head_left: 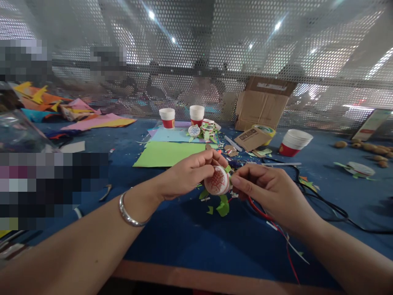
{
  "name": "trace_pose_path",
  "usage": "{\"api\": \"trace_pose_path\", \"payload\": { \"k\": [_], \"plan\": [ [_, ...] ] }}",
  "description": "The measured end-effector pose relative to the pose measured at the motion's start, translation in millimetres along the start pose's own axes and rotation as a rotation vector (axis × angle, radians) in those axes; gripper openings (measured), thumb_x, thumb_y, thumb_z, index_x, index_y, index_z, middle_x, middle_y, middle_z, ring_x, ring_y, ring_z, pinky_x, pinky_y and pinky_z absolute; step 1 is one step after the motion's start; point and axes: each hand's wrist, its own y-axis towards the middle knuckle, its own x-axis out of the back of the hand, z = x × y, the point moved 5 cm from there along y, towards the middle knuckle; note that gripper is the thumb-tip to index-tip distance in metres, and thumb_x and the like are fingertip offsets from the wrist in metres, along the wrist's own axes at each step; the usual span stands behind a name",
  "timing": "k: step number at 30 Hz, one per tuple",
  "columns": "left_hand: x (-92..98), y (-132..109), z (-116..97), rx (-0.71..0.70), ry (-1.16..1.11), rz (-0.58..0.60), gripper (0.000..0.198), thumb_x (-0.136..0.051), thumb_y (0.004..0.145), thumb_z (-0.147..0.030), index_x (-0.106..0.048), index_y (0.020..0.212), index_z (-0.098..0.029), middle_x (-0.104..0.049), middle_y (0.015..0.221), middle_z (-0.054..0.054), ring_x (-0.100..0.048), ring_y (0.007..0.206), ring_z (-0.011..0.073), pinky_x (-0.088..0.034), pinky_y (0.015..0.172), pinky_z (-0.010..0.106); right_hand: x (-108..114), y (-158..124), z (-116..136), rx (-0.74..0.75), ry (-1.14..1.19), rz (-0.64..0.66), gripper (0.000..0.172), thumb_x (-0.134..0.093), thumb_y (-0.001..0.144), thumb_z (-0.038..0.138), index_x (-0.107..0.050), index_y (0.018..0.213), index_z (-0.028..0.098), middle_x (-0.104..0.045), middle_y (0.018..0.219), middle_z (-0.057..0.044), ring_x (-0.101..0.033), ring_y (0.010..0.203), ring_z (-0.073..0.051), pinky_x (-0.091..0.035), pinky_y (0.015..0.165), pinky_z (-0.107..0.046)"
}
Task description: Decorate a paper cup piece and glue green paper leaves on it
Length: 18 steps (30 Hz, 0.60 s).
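My left hand is closed around the far side of a small paper-cup turtle, its white round face drawn with red lines. Green paper bits stick out from the cup's edge, one of them by my left fingertips. At the cup's right edge, the thumb and fingers of my right hand pinch a small green paper limb, mostly hidden by the fingertips. Green paper scraps lie on the blue table below. A red cord runs under my right hand.
Light green paper lies beyond my left hand. Stacked paper cups stand at the right, with more cups behind. Finished-looking turtles sit at the back, another turtle far right. A black cable crosses the right side.
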Motion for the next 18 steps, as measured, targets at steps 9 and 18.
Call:
{"api": "trace_pose_path", "payload": {
  "k": [9, 18],
  "plan": [
    [-0.2, 3.3, 3.4, -0.043, -0.004, 0.043, 0.023, -0.052, 0.093, -0.014, -0.053, 0.115, -0.019, -0.059, 0.094, 0.0, -0.053, 0.082, 0.0122, -0.044, 0.072, 0.024, 1.5, -0.1, -1.3, -0.067, 0.065, 0.008, 0.025, -0.079, 0.083, 0.04, -0.071, 0.078, 0.018, -0.063, 0.067, 0.002, -0.053, 0.062, -0.01, -0.045, 0.058, -0.02],
    [3.8, 1.8, 1.0, -0.048, -0.062, -0.001, 0.025, -0.059, 0.087, -0.014, -0.052, 0.11, -0.02, -0.056, 0.097, -0.001, -0.054, 0.078, 0.0106, -0.045, 0.066, 0.023, 9.7, 4.1, -7.7, -0.056, 0.078, -0.086, 0.032, -0.071, 0.09, 0.05, -0.073, 0.082, 0.019, -0.069, 0.07, -0.001, -0.058, 0.062, -0.011, -0.047, 0.059, -0.021]
  ]
}}
